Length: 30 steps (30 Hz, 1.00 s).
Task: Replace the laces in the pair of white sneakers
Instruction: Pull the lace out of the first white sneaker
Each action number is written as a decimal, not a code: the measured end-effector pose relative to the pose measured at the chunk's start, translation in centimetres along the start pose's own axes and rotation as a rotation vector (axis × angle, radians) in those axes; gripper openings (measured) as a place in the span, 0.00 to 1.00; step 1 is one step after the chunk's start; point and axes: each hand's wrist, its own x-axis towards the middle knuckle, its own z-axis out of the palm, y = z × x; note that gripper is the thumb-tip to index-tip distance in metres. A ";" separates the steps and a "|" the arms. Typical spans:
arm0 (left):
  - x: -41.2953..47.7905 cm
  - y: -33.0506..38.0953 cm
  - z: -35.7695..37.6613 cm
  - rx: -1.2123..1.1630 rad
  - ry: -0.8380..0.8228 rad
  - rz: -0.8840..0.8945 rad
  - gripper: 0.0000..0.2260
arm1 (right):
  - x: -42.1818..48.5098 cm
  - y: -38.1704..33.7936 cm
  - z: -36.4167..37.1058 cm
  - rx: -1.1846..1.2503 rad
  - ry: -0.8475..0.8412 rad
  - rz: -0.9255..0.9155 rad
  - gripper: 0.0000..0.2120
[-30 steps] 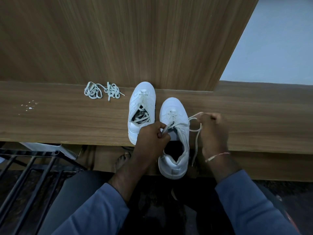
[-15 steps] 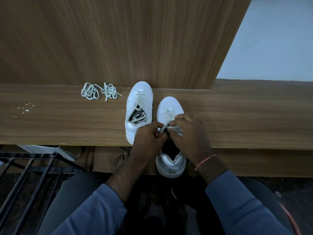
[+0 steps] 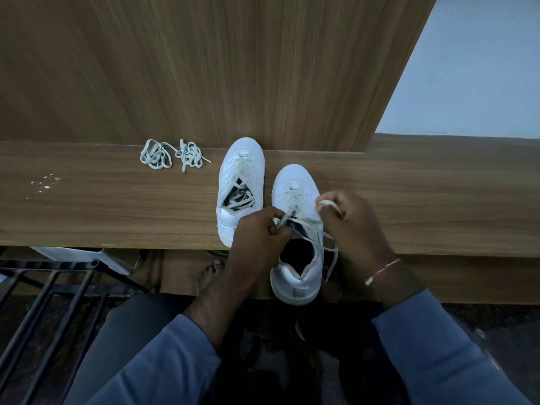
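Single wide-angle head cam, pitched steeply down and forward, close above sneakers [image 3: 295, 182] on wooden bench [image 3: 117, 206].

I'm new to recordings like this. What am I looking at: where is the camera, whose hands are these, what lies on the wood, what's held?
No machine here: a person wears one camera on the head, looking down at their own bare hands. On the brown wooden ledge stand a left white sneaker and, nearer, a right white sneaker; a bundle of loose pale laces lies further left. The left hand and the right hand each pinch the pale lace threaded in the right white sneaker.
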 end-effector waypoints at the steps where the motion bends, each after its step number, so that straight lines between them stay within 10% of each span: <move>1: 0.0 0.0 0.0 -0.002 0.001 0.001 0.06 | -0.2 0.2 0.4 -0.129 -0.087 -0.079 0.04; 15: -0.1 0.0 -0.1 -0.015 0.000 0.026 0.06 | -0.7 -0.5 0.1 -0.589 -0.134 -0.246 0.14; 20: -0.1 0.0 -0.1 -0.017 -0.011 0.015 0.08 | 0.0 -0.2 -2.1 -0.146 0.088 -0.072 0.15; 24: -0.1 0.1 0.0 -0.015 0.001 0.016 0.07 | 0.6 -0.3 -2.2 0.980 0.299 0.346 0.13; 26: -0.1 0.1 -0.1 -0.010 0.001 0.008 0.07 | 0.8 -0.4 -2.7 1.172 0.279 0.433 0.14; 30: -0.1 0.1 -0.1 -0.017 -0.005 0.001 0.07 | 0.2 -0.1 -2.7 0.461 0.133 0.273 0.18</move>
